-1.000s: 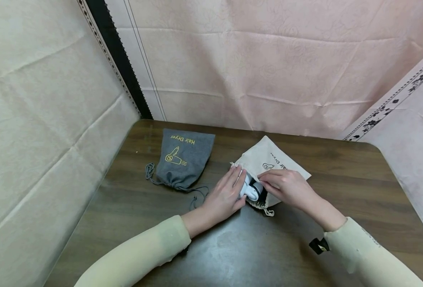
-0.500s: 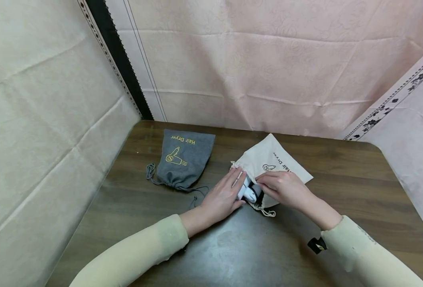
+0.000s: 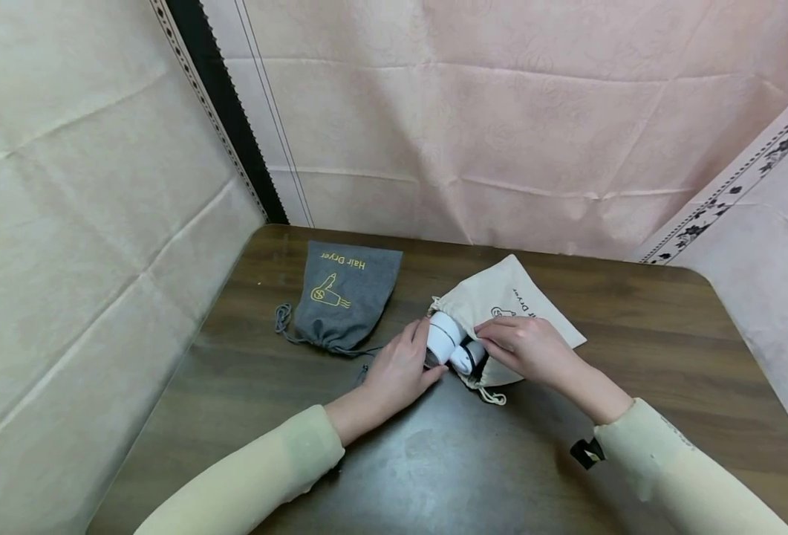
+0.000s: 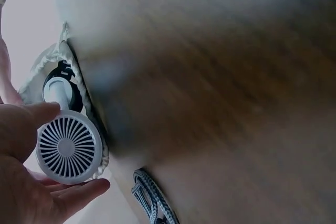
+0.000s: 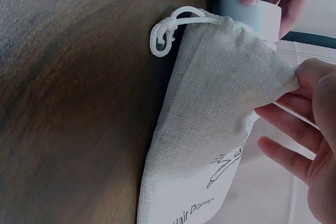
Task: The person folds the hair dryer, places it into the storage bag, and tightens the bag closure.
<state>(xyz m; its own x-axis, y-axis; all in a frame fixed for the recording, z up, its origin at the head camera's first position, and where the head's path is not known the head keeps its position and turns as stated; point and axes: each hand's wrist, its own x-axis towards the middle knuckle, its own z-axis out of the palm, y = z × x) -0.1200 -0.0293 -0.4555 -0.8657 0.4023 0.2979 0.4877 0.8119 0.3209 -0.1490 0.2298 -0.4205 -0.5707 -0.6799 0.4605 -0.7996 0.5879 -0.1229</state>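
White hair dryer (image 3: 445, 343) lying half inside cream drawstring bag (image 3: 510, 301) mid-table, long axis running 10-to-4 o'clock, round vent end poking out toward 10. Left hand (image 3: 396, 369) curling fingers round vent end. Right hand (image 3: 526, 347) pinching bag mouth. Left wrist view showing vent grille (image 4: 68, 147) face-on; head view hiding it. Grey bag (image 3: 343, 297) lying at 10 o'clock from dryer.

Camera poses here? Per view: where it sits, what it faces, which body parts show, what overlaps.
Head: above, facing down at the table; both sleeved arms show.
Left wrist: low, facing the hair dryer grille; left hand shows.
Right wrist: low, facing the cream bag; right hand pinches it.
Shared: all see dryer and cream bag.
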